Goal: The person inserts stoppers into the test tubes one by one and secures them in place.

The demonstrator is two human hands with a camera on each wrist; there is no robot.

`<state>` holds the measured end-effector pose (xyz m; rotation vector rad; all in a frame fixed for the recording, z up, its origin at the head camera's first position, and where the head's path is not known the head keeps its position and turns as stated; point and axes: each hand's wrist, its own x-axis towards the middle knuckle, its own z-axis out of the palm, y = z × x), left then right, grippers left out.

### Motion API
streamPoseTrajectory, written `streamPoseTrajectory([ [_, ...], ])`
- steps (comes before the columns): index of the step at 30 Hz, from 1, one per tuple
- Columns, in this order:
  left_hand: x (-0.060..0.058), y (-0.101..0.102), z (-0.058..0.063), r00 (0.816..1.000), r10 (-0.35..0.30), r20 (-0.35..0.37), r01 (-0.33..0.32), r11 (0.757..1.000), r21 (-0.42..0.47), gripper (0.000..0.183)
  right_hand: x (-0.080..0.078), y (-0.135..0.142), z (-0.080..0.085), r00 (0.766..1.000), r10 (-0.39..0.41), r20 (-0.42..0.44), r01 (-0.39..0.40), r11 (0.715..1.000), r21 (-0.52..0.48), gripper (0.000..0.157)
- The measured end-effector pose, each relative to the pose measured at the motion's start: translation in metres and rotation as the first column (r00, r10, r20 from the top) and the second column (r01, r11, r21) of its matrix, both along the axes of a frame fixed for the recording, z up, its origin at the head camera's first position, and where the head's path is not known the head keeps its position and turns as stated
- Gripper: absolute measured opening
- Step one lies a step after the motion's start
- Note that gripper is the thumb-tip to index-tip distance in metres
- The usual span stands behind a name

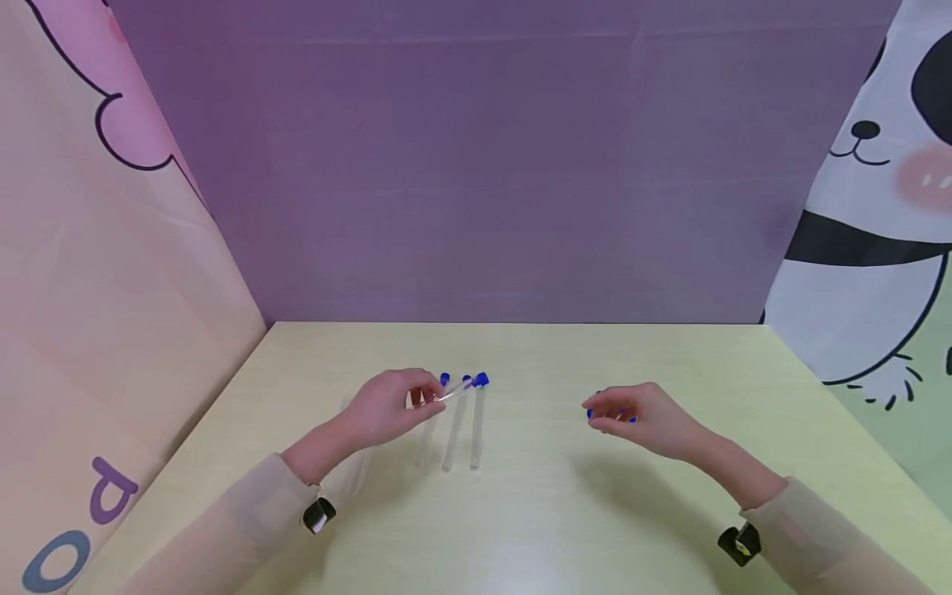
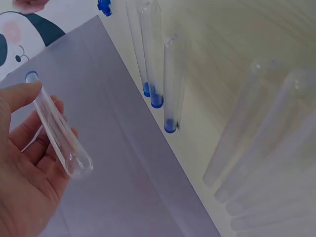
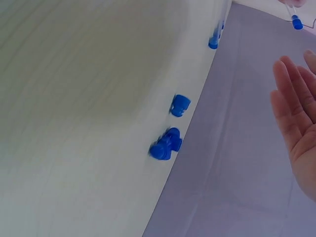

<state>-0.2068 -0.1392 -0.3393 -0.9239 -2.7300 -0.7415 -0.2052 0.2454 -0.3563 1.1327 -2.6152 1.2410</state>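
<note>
My left hand (image 1: pixel 387 409) pinches a clear test tube (image 2: pixel 59 128) between thumb and fingers, tilted above the table. A blue cap (image 1: pixel 480 379) sits on the tube's far end. Below it, three clear tubes with blue caps (image 2: pixel 175 79) lie side by side. Nothing shows in my right hand (image 1: pixel 643 420), which hovers over the table with fingers relaxed. Behind and below that hand lie several loose blue caps (image 3: pixel 165 144), with one cap (image 3: pixel 180 105) slightly apart; in the head view the fingers partly hide them.
Several clear tubes with no caps in sight (image 2: pixel 247 118) lie on the left of the pale table (image 1: pixel 535 512), partly hidden under my left arm in the head view. A purple backdrop (image 1: pixel 476 165) stands behind the table's far edge, with printed panels at both sides.
</note>
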Motion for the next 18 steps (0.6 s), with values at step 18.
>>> streamPoseTrajectory([
  [18,-0.016,-0.020,-0.007,0.997,0.012,0.075,-0.015,0.999,0.033,0.027,-0.013,0.023,-0.015,0.990,-0.077,-0.119,0.095,0.984,0.153,0.026],
])
